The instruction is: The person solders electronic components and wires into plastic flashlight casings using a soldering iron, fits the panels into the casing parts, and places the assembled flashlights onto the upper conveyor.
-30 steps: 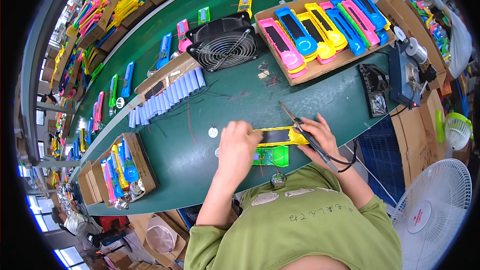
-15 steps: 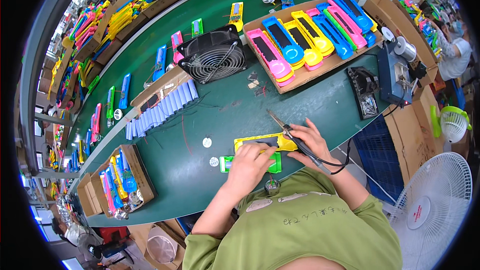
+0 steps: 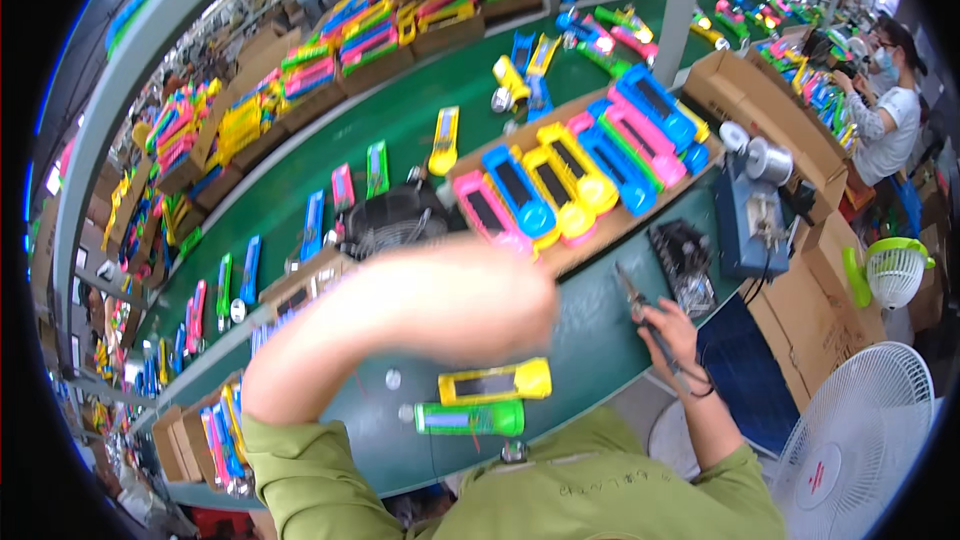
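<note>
My right hand (image 3: pixel 668 335) grips a soldering iron (image 3: pixel 631 290) by its handle, tip pointing up and away over the table's right part. Stretched forward across the table, my left hand (image 3: pixel 495 300) is smeared by motion and its fingers cannot be made out. It is nearest to the front left corner of a cardboard tray (image 3: pixel 630 224) of pink, blue, yellow and green plastic housings. In front of me lies a yellow housing (image 3: pixel 532 379) with a dark panel. Beside it, closer to me, lies a green housing (image 3: pixel 505 418) with a pale cylinder inside and a small round lamp part (image 3: pixel 514 451) near it.
A blue soldering station (image 3: pixel 750 230) and solder spool (image 3: pixel 770 162) stand at right, beside a black tray (image 3: pixel 685 265). My left forearm partly covers a black fan (image 3: pixel 390 220). A white fan (image 3: pixel 850 450) is at lower right. A co-worker (image 3: pixel 885 120) sits far right.
My left hand has left the yellow and green housings and swung forward toward the cardboard tray. My right hand has moved right with the soldering iron. The view has shifted.
</note>
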Tool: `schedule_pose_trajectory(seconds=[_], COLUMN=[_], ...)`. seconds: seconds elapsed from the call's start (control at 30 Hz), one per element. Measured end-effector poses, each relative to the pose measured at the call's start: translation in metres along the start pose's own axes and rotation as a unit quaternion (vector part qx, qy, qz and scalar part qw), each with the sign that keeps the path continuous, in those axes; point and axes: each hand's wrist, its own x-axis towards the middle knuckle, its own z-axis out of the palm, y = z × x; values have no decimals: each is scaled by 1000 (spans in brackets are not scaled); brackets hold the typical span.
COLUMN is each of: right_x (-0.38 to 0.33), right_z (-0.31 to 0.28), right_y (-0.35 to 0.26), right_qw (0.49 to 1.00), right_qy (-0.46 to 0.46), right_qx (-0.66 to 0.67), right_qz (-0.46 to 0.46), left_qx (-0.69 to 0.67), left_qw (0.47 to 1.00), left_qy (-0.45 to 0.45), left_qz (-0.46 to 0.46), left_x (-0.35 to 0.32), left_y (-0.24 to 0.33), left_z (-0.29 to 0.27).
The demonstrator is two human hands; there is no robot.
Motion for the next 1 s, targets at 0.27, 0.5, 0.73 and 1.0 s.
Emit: schedule_pose_trajectory(seconds=[0.27,0.5,0.73,1.0], right_x=[5,-6,-6,-1], right_z=[3,7,5,9], right_y=[-1,7,5,6], right_qw=[1000,995,989,996], right_qy=[-9,-78,-117,-77], right_qx=[-8,-35,-47,-17], right_qz=[-13,44,79,47], left_qx=[70,-99,23,-71], left_qw=[849,827,791,712], left_qy=[263,286,243,484], left_qz=[-454,-474,-562,-503], left_x=[120,217,208,118], left_y=[-357,-451,-455,-436], left_z=[-13,11,16,-5])
